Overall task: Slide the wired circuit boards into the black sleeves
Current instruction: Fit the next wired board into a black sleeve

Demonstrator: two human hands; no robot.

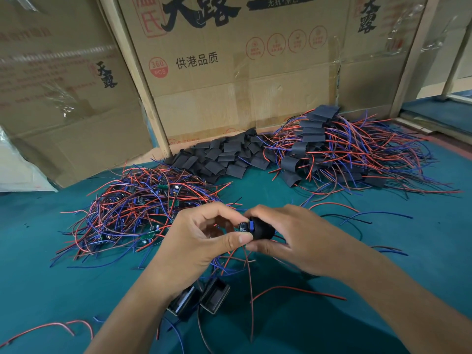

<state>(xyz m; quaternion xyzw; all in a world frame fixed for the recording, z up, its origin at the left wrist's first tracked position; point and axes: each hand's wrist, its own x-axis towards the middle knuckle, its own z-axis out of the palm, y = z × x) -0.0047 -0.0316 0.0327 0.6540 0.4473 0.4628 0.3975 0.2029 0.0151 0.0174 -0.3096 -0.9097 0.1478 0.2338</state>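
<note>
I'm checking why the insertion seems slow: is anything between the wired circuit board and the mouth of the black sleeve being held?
Nothing visible blocks it. The left hand pinches the small wired circuit board right at the open mouth of the black tubular sleeve gripped by the right hand. Loose red and blue wires hang below, clear of the opening.

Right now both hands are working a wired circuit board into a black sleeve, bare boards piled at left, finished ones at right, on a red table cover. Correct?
Not quite: the table cover is teal green, not red, as the head view shows. The rest holds: the left hand and right hand work a wired circuit board into a black sleeve, bare boards at left, finished ones at right.
</note>
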